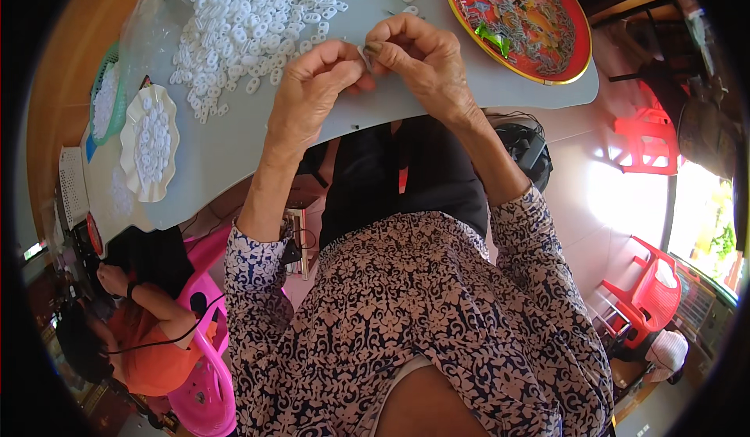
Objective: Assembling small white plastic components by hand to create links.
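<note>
Here, hands [308, 89] close together above table [226, 152], both pinching small pale piece [366, 57]; forearms [269, 183] angled inward.

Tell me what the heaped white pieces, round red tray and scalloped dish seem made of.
Heaped white pieces: probably smooth moulded plastic, since their pierced shapes repeat.
Round red tray: glossy, maybe painted metal or plastic; its yellow rim shines.
Scalloped dish: pale, smooth, possibly plastic or ceramic; wavy moulded-looking rim.

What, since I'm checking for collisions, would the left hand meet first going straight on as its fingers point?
The left hand would probably meet the right hand first; they look almost touching, though depth is unclear.
</note>
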Demonstrator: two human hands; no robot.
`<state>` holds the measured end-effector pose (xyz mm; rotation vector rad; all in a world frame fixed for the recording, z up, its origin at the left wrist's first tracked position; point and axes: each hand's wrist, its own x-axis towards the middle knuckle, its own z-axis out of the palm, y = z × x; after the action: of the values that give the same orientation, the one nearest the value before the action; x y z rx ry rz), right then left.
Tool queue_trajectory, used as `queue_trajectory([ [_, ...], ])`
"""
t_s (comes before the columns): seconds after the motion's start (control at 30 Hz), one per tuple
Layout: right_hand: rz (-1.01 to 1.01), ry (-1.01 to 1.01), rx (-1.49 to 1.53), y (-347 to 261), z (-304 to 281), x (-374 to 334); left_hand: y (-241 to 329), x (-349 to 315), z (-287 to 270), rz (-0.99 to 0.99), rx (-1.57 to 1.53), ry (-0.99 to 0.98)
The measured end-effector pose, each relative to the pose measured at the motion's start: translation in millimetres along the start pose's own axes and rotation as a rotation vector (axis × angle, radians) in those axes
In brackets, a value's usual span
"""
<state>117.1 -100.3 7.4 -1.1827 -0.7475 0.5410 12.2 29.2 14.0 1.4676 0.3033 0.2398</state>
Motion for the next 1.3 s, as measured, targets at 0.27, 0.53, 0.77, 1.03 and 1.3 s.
queue_trajectory([
  [0.27, 0.011, -0.113, 0.048, -2, -3, 0, -3, -2, -2, 0.107, 0.261, -0.032],
  [0.53, 0.164, -0.149, 0.243, 5, -9, 1, -1, -7, 7, 0.263, 0.366, -0.051],
  [0.77, 0.114, -0.173, 0.259, 9, -6, 1, -8, -5, 7, 0.229, 0.225, 0.142],
  [1.03, 0.039, -0.055, 0.082, 3, 0, -2, -2, -8, 6, 0.152, 0.051, 0.115],
  [1.3, 0.036, -0.088, 0.000, -1, 0, -4, 1, -8, 4, 0.169, 0.131, 0.093],
])
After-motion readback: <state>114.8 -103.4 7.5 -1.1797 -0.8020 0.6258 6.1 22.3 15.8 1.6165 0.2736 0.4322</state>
